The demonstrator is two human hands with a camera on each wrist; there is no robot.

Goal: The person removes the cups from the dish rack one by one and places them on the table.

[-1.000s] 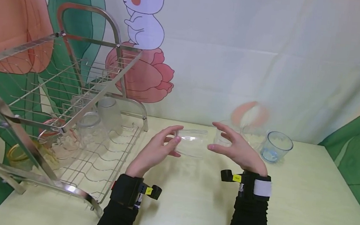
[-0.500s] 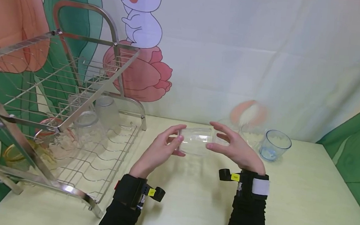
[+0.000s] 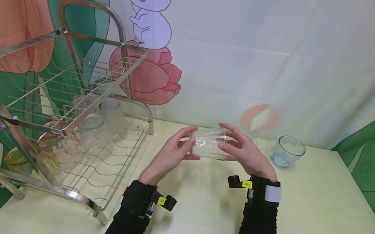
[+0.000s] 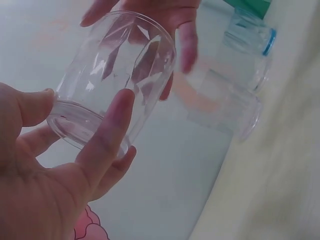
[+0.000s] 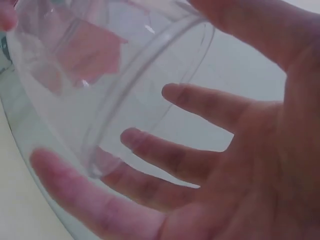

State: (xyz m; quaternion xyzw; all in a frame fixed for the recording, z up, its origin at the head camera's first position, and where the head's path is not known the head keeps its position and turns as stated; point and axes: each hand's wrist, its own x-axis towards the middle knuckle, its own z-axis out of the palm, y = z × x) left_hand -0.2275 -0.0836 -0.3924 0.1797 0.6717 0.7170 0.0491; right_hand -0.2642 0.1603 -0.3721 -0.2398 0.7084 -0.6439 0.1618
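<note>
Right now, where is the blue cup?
In the head view, the blue cup is on the table, to the right of the right hand, beside a clear glass.

yellow wrist tags (image 3: 247, 184) seem printed, but too blurred to read.

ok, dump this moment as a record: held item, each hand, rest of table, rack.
held glass: clear, on its side above the table
left hand: grips its base end
right hand: fingers spread about the rim; firm grip not evident
right side: blue glass, upright; clear glass beside it
left side: metal rack, two levels, several glasses on the lower
</note>
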